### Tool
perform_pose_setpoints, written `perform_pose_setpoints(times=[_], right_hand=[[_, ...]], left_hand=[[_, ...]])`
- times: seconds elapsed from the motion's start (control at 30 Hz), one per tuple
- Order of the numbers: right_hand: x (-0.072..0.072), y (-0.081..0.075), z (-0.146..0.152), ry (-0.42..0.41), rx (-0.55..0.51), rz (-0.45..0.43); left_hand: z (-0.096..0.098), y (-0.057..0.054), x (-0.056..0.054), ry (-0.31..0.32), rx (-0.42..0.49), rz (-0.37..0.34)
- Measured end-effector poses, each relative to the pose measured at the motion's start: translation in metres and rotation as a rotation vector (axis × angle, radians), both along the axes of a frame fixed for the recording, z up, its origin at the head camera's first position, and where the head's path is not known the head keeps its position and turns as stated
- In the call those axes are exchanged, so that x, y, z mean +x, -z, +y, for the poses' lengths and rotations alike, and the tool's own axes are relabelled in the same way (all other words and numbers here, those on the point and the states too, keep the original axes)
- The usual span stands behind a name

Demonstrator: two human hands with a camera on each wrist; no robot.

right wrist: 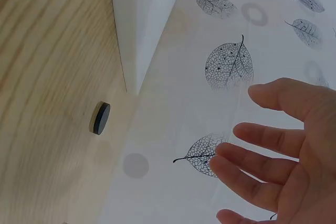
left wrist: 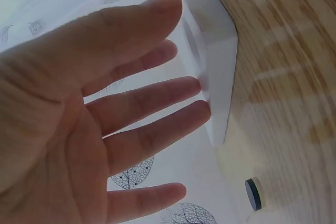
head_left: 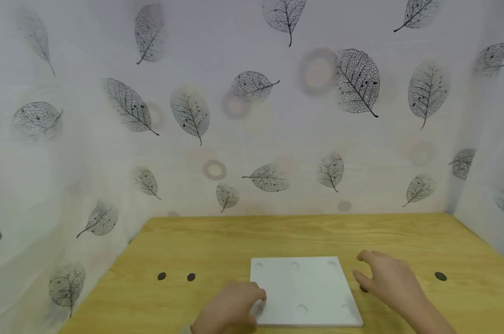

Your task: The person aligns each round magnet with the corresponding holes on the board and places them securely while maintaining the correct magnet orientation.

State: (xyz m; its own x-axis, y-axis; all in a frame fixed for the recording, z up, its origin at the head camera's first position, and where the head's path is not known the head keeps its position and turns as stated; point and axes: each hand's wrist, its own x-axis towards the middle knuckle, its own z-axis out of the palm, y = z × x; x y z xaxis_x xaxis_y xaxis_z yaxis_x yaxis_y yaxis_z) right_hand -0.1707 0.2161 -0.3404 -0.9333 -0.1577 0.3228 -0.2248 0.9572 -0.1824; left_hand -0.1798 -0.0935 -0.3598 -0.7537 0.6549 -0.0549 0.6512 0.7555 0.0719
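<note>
A flat white board [head_left: 299, 287] with several shallow round recesses lies on the wooden table. My left hand [head_left: 235, 304] is at the board's left edge, thumb and fingers spread apart. In the left wrist view its fingertips are close to the board's rim [left wrist: 218, 72]; whether they touch is hard to tell. To the right of the board hovers my right hand [head_left: 391, 278], fingers loosely bent with nothing between them. A small black disc [head_left: 363, 288] lies under its thumb side, partly hidden. The right wrist view shows a black disc [right wrist: 102, 118] beside the white board [right wrist: 139, 19].
Two black discs, one further left [head_left: 162, 276] and one nearer the board [head_left: 191, 277], lie on the left of the wooden table [head_left: 293, 236]. Another disc [head_left: 441, 276] lies at the right. A white curtain [head_left: 243, 116] with leaf prints surrounds the table's back and sides.
</note>
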Motion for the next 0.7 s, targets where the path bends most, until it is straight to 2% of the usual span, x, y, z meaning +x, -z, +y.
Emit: perform_pose_setpoints(times=[0.27,0.53,0.7], right_hand=[[-0.017,-0.003,0.005,0.018,-0.053,-0.156],[-0.023,0.003,0.009,0.004,-0.036,-0.213],[-0.024,0.009,0.012,-0.004,-0.027,-0.254]], left_hand=[[0.002,-0.003,0.001,-0.041,0.001,-0.044],[0.002,0.000,-0.001,-0.022,-0.022,0.001],[0.002,0.000,-0.001,-0.021,-0.017,-0.012]])
